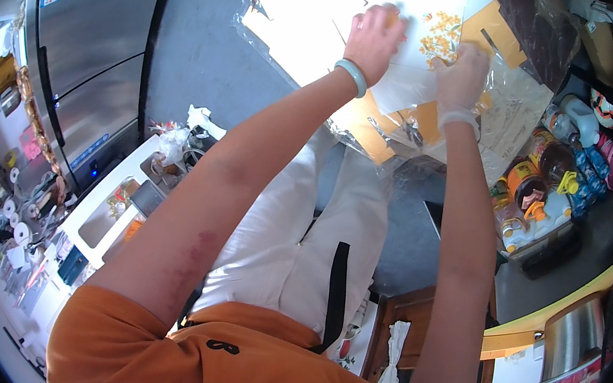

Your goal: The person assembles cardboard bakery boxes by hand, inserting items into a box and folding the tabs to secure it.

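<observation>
Here, with left grip (377, 40) and right grip (462, 76) curled over the flower-printed white paper (442, 33) at far middle, beside clear plastic (519, 95) at right. Cannot tell whether closed on anything.

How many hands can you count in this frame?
2. The left hand is to the left of the yellow flower print; the right hand is at the print's lower right. Both show clearly enough to count; no others are visible.
</observation>
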`<state>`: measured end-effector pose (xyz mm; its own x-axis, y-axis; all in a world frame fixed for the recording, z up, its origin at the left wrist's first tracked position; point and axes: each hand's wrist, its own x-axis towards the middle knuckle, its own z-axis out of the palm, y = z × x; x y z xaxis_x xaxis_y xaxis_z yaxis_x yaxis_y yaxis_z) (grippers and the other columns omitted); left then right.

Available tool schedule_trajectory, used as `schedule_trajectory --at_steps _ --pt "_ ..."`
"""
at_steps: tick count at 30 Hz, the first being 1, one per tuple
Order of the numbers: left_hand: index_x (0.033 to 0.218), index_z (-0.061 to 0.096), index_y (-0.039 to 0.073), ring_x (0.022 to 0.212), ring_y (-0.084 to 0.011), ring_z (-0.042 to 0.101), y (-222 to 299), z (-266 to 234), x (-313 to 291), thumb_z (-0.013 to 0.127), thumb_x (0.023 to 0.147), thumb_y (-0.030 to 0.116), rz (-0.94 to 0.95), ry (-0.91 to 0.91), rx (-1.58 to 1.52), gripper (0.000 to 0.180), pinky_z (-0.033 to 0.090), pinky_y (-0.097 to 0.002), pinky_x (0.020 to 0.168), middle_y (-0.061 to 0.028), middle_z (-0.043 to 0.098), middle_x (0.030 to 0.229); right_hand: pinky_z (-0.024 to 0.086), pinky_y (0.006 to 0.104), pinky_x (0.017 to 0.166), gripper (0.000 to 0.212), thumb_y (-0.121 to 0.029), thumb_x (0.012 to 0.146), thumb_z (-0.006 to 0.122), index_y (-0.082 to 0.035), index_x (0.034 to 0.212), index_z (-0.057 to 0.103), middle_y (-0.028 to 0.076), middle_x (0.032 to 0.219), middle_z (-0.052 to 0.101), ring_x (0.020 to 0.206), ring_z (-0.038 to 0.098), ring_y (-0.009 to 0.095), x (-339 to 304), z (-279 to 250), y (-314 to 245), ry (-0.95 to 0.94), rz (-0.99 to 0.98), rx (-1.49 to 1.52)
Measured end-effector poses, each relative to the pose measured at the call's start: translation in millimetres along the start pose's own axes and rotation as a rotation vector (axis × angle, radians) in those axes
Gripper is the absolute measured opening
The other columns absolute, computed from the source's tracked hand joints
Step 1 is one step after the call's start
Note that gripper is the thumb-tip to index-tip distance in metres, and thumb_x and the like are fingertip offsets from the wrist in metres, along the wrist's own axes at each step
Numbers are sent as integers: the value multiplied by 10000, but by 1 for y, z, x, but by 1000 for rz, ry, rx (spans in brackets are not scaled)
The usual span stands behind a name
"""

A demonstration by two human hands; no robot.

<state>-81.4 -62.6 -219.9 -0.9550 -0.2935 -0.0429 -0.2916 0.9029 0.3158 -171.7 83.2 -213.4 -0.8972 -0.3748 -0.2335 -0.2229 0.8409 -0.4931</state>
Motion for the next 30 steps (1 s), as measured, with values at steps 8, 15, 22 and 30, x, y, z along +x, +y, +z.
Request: schedule_trajectory --at_steps 8,15,22,30 --pt "1140 548 33 1122 -285 466 -8 7 -1 662 782 284 369 -93 28 451 420 -373 934 -102 506 1184 429 336 923 283 -72 751 648 -40 1020 566 85 1011 558 1047 527 247 10 -11 19 -122 -851 -258" --pt "1050 564 25 913 -239 526 -9 10 6 643 794 277 519 -264 247 368 514 -327 760 -74 512 982 487 297 772 170 -74 767 575 -33 931 559 68 898 555 916 561 217 24 -9 17 -342 -1004 -598" --pt "1000 615 39 819 -203 557 -12 -28 16 622 786 169 529 -30 116 250 511 -281 654 -50 565 906 474 283 694 13 -97 783 569 -90 786 560 29 747 472 803 540 177 25 -40 -1 -10 -1238 -620" --pt "995 691 82 774 -170 560 -13 -109 52 669 679 70 633 266 44 317 488 -284 641 -8 593 843 463 306 770 319 -205 797 678 -4 1027 586 94 918 592 857 572 214 61 -118 -63 -46 -1007 19"
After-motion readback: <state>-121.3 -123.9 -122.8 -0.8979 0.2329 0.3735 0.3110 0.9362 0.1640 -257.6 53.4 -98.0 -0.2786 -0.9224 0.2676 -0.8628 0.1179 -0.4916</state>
